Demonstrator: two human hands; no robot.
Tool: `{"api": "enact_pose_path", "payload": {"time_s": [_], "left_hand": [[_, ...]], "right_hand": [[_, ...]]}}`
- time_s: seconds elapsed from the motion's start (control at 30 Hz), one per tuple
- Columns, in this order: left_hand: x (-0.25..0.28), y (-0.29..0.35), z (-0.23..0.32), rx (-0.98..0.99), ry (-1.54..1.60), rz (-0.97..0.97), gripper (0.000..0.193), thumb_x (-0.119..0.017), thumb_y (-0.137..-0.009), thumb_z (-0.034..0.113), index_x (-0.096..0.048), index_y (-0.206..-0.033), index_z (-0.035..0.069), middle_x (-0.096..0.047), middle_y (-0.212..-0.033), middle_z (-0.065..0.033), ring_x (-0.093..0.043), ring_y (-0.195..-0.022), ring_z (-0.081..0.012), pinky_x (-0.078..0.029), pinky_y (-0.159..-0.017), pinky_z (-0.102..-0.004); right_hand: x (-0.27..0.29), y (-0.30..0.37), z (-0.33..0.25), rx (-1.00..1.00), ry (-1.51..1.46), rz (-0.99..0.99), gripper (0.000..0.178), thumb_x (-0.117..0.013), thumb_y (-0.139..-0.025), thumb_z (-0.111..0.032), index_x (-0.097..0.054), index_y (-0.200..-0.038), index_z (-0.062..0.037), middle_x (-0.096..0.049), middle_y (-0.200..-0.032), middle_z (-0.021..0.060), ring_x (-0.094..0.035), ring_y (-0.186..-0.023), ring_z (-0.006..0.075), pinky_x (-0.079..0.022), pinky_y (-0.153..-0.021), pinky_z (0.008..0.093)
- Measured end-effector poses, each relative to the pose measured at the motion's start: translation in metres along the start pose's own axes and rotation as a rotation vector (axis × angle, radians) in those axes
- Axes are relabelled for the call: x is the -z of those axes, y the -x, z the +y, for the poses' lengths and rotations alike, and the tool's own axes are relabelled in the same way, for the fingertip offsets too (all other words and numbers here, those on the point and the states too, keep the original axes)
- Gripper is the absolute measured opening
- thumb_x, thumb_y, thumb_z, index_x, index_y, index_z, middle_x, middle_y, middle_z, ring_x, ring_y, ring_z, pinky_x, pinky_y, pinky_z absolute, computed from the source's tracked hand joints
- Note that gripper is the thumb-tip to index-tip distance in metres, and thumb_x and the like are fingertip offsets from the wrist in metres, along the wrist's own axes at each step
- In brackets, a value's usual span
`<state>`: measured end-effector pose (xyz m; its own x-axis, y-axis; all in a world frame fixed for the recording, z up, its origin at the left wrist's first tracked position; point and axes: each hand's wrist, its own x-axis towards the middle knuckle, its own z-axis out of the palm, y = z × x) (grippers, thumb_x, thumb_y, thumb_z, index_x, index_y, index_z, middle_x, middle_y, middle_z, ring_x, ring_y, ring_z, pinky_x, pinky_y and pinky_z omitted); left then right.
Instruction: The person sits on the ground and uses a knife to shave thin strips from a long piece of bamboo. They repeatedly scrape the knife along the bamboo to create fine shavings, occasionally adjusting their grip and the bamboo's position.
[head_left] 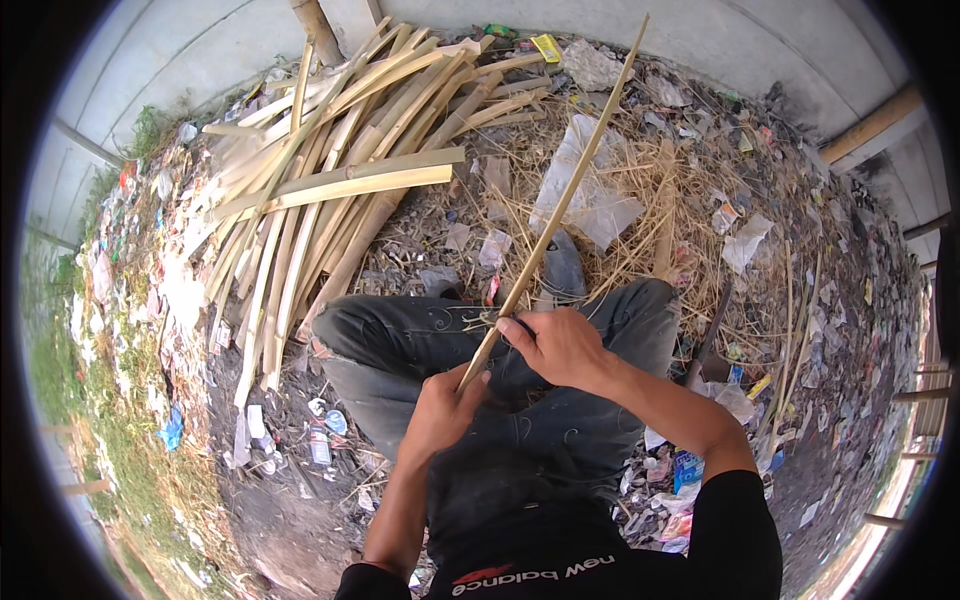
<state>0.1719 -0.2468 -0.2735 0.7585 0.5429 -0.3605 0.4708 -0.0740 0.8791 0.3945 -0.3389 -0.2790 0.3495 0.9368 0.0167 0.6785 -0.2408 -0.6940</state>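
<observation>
A long, thin bamboo strip [562, 205] slants up and to the right from my lap, its far end tapering. My left hand [442, 412] is closed round its near end. Further up the strip, my right hand [562, 347] is closed against it, thumb on the near side. A small dark edge shows by that thumb; what the right fingers hold is mostly hidden. Thin curled shavings [478, 320] cling beside the strip, and more lie on my dark trousers [380, 345].
A large pile of split bamboo [340, 170] lies ahead to the left. Straw-like shavings [650, 200] and a pale plastic sheet [590, 180] cover the ground ahead. Litter is strewn all around. A grey wall [750, 40] stands at the back, with a bamboo post [317, 32] by it.
</observation>
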Motion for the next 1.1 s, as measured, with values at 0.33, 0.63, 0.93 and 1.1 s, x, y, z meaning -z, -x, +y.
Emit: {"api": "enact_pose_path", "payload": {"time_s": [0.33, 0.63, 0.93, 1.1], "left_hand": [[0.003, 0.000, 0.007, -0.012, 0.124, 0.046, 0.040, -0.061, -0.109, 0.025, -0.067, -0.132, -0.008, -0.050, -0.068, 0.0042, -0.044, -0.062, -0.0047, -0.038, -0.056, -0.0267], [0.006, -0.009, 0.004, -0.078, 0.170, 0.132, 0.040, -0.061, -0.110, 0.022, -0.065, -0.136, -0.008, -0.051, -0.070, 0.0074, -0.044, -0.063, -0.0024, -0.037, -0.056, -0.0243], [0.000, -0.006, 0.020, -0.041, 0.137, 0.097, 0.039, -0.062, -0.109, 0.022, -0.066, -0.136, -0.007, -0.049, -0.070, 0.0077, -0.042, -0.063, -0.0027, -0.036, -0.056, -0.0250], [0.002, -0.006, 0.019, -0.021, 0.117, 0.078, 0.034, -0.062, -0.109, 0.020, -0.068, -0.127, -0.007, -0.054, -0.069, 0.0038, -0.048, -0.064, -0.0050, -0.041, -0.057, -0.0275]], "right_hand": [[0.013, -0.022, 0.017, -0.058, 0.036, 0.094, 0.060, -0.051, -0.111, -0.047, -0.068, -0.078, 0.0004, -0.060, -0.059, 0.0214, -0.062, -0.059, 0.0450, -0.047, -0.057, 0.0527], [0.047, -0.033, 0.012, -0.151, -0.149, 0.370, 0.058, -0.050, -0.112, -0.047, -0.068, -0.082, -0.0002, -0.057, -0.059, 0.0193, -0.059, -0.056, 0.0421, -0.043, -0.056, 0.0500], [0.034, -0.040, -0.003, -0.083, -0.084, 0.261, 0.058, -0.050, -0.111, -0.050, -0.070, -0.084, -0.0018, -0.062, -0.062, 0.0207, -0.065, -0.063, 0.0456, -0.048, -0.059, 0.0535], [0.002, -0.020, -0.016, 0.036, 0.007, 0.137, 0.052, -0.053, -0.111, -0.045, -0.074, -0.088, -0.0021, -0.060, -0.058, 0.0193, -0.062, -0.055, 0.0422, -0.046, -0.052, 0.0508]]}}
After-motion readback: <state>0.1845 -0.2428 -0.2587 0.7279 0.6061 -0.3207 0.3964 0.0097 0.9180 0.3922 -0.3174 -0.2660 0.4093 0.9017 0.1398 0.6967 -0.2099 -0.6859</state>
